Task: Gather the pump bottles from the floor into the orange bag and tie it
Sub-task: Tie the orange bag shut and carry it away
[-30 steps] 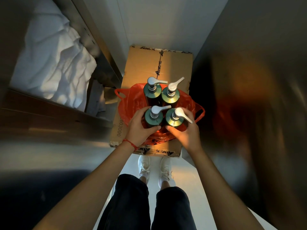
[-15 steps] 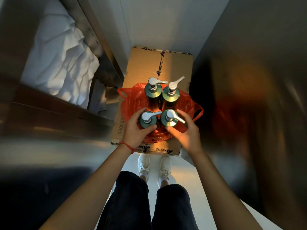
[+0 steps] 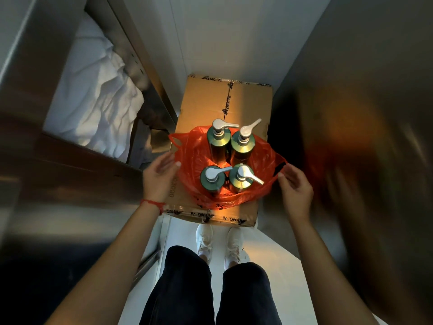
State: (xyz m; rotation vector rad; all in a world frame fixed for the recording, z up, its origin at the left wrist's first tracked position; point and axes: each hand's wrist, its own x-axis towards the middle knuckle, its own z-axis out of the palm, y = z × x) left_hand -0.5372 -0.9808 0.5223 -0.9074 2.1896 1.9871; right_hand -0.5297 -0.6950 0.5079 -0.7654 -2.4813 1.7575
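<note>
four pump bottles [image 3: 228, 160] stand upright together inside the orange bag [image 3: 262, 158], which lies spread open on a cardboard box [image 3: 203, 102] at twelve o'clock from the person's shoes [image 3: 219, 245]. gathering looks done; tying is the step in hand. the left hand [image 3: 158, 177] hovers with relaxed fingers at nine o'clock of the bag, holding nothing; the right hand [image 3: 296, 191] at three o'clock has fingertips at the bag's handle loop [image 3: 281, 166], though whether it pinches it i cannot tell. next, each hand would need a handle, drawn up over the pumps. steel walls flank the narrow white floor [image 3: 269, 261]; crumpled white cloth [image 3: 98, 102] lies at ten o'clock.
</note>
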